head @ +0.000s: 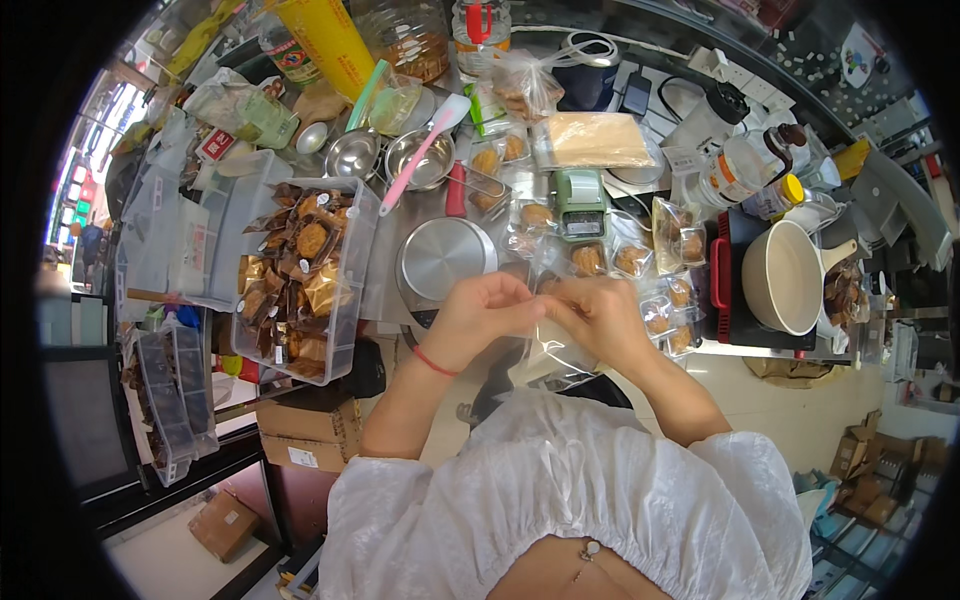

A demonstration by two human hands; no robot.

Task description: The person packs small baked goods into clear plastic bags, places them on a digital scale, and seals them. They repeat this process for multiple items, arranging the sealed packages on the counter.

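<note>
My left hand (480, 311), with a red cord at its wrist, pinches a clear plastic bag (553, 349) between thumb and fingers. Close beside it, my right hand (604, 315) grips the bag's upper edge too. The bag hangs down past the table's front edge, and the fingers hide what its top holds. Just behind my left hand sits a round-topped metal kitchen scale (448, 251). Beyond my right hand lie clear packs of round baked cakes (587, 259), with a green handheld device (581, 202) behind them.
A clear plastic bin (360, 277) of wrapped baked goods stands at the left. On the right, a cream saucepan (781, 277) rests on a black cooktop (731, 330). A pink spatula (424, 157) lies across a steel bowl (420, 159). Flat wrapped sheets (592, 140) lie farther back.
</note>
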